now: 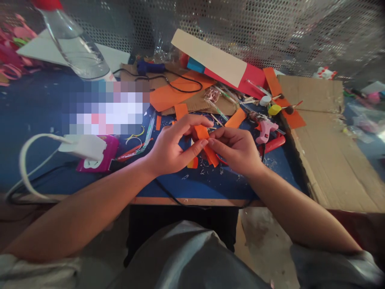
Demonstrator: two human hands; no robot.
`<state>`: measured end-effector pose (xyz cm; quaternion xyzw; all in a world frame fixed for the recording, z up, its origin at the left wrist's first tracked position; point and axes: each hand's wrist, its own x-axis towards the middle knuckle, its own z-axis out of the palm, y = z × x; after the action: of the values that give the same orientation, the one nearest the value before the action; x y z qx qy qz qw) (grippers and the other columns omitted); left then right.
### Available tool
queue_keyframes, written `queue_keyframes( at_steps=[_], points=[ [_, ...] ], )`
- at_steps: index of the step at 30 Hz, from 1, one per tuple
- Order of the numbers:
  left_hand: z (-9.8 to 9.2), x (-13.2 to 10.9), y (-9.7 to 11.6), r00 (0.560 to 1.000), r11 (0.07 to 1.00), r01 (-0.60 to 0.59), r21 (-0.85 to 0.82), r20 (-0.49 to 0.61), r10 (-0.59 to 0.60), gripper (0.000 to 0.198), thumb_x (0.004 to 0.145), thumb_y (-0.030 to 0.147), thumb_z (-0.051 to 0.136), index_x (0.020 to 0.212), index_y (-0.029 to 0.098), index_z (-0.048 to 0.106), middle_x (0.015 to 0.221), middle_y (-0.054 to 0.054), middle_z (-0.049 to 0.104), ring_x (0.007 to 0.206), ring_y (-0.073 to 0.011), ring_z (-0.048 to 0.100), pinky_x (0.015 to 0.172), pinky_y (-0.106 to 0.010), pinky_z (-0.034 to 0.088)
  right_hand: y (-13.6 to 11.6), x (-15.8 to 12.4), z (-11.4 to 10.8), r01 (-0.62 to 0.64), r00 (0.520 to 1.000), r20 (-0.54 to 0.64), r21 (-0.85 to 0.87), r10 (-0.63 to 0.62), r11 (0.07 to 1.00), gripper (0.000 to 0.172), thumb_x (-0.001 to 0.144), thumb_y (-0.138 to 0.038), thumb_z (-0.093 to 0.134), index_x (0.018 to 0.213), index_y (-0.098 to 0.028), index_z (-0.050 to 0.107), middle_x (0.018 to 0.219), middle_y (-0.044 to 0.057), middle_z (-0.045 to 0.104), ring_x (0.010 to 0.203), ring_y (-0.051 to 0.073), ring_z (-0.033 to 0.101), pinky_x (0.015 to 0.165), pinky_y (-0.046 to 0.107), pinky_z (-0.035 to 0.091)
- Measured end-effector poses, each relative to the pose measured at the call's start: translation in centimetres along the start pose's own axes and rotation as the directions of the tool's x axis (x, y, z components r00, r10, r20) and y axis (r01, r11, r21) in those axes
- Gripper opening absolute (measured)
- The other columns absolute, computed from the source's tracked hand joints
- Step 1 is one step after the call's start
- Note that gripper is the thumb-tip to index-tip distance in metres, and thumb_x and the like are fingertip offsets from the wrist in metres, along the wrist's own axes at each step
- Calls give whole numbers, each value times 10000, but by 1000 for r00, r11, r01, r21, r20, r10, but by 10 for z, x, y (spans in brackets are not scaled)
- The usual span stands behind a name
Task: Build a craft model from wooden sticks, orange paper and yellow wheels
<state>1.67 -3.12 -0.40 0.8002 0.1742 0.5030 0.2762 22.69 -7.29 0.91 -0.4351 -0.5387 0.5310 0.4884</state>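
Over the front middle of the blue table, my left hand (174, 146) is closed with thumb and fingers around a small folded orange strip (201, 131), paper or foam. My right hand (237, 149) pinches the same strip from the other side, its fingertips close to my left thumb. Just below the fingers lie more orange pieces (212, 157) and a yellow-orange bit (193, 162), partly hidden by the hands. Another orange strip (236, 118) rests behind my right hand.
A pink glue gun (266, 131) lies to the right, near flattened cardboard (333, 160). Left are a purple power socket (112, 150) with a white charger (86, 147) and a water bottle (78, 48). Orange sheets (168, 96), sticks and cables lie behind; a black cord crosses the front edge.
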Motion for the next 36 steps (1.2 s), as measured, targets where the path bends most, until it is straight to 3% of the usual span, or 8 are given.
queue_keyframes(
  at_steps=[5, 10, 14, 18, 28, 36],
  points=[
    [0, 1, -1, 998, 999, 31, 25, -55, -30, 270, 1050, 317, 761, 1302, 226, 725, 1103, -74, 838, 759, -136, 743, 750, -289, 638, -1, -1, 0, -12, 999, 38, -23, 13, 1000, 462, 776, -588, 1015, 850, -198, 780, 710, 20, 779, 595, 154, 708, 530, 255, 551],
    [-2, 1, 2, 1000, 1000, 19, 14, 4, -19, 243, 1052, 301, 742, 1283, 231, 718, 1143, -92, 827, 845, -160, 776, 747, -286, 633, 0, -2, 0, 8, 999, 49, -26, -7, 1000, 463, 805, -597, 994, 837, -200, 757, 684, 14, 763, 576, 145, 693, 539, 255, 552],
    [-4, 4, 7, 998, 999, -19, 39, 63, 16, 78, 1060, 215, 695, 1134, 225, 717, 1008, -52, 818, 791, -141, 753, 713, -266, 609, 0, -1, 1, 40, 998, 41, -38, -39, 998, 456, 778, -573, 1017, 808, -195, 764, 670, 1, 737, 554, 120, 649, 507, 229, 498],
    [-3, 7, 9, 998, 999, -31, 31, 59, 29, 90, 1076, 163, 653, 1089, 214, 726, 973, -46, 831, 816, -135, 765, 730, -256, 608, -1, -1, 1, 41, 998, 53, -63, -38, 997, 455, 814, -595, 982, 820, -196, 764, 661, -2, 721, 544, 119, 633, 496, 232, 485],
    [-1, 5, 8, 1000, 1000, 19, 21, -9, -18, 102, 1104, 256, 676, 1081, 217, 768, 967, -61, 841, 794, -146, 767, 707, -267, 613, -3, -2, 2, 61, 997, 45, -61, -58, 996, 431, 838, -582, 975, 844, -209, 757, 676, 11, 765, 564, 139, 694, 533, 255, 547],
    [-3, 5, 5, 995, 997, 65, 36, -81, -61, 139, 1115, 314, 671, 1101, 224, 776, 966, -62, 829, 781, -154, 744, 687, -293, 609, -7, -3, 2, 39, 998, 42, -41, -37, 998, 486, 801, -644, 983, 833, -225, 739, 748, 41, 829, 620, 183, 767, 614, 311, 669]
  ],
)
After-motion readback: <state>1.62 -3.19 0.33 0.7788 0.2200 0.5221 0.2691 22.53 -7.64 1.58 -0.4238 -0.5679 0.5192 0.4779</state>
